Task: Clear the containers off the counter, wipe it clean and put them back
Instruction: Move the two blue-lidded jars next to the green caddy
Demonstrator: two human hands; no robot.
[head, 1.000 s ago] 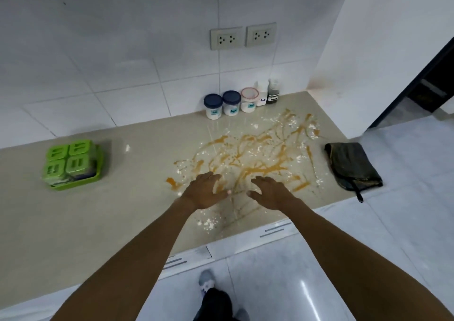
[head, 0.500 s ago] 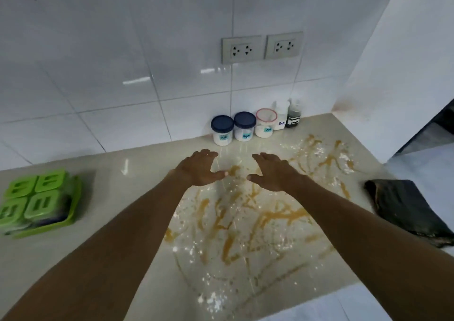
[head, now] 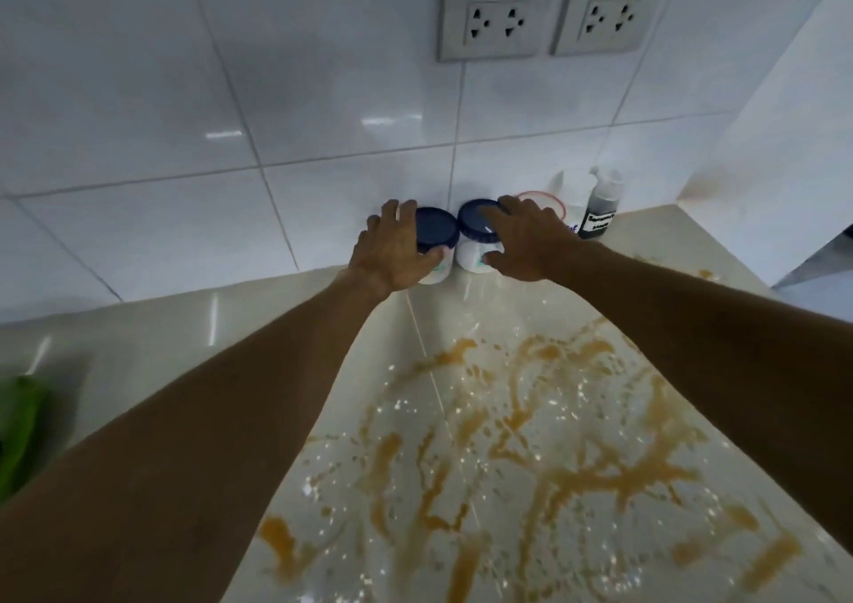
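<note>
Our left hand (head: 397, 252) wraps the left jar (head: 436, 233) and our right hand (head: 526, 245) the right jar (head: 477, 231) — both upright, side by side against the wall (head: 323, 164) at the back of the counter (head: 138, 339). Lifting straight up looks freest (the red-rimmed tub (head: 551, 202) sits just beside our right knuckles); the spill (head: 531, 441) lies nearer us.

- At your left hand (head: 392, 252), the left jar (head: 436, 233) looks like white plastic with a smooth, dark blue lid that has a soft sheen. The right jar (head: 474, 229) at your right hand (head: 526, 245) looks the same.
- Beyond your fingers, the wall tiles (head: 323, 95) are white and glossy.
- Between your forearms, the counter (head: 461, 307) is polished beige, smeared with wet-looking brown streaks (head: 577, 478) and white specks.
- Above your right hand, the sockets (head: 489, 21) are matt grey plastic.
</note>
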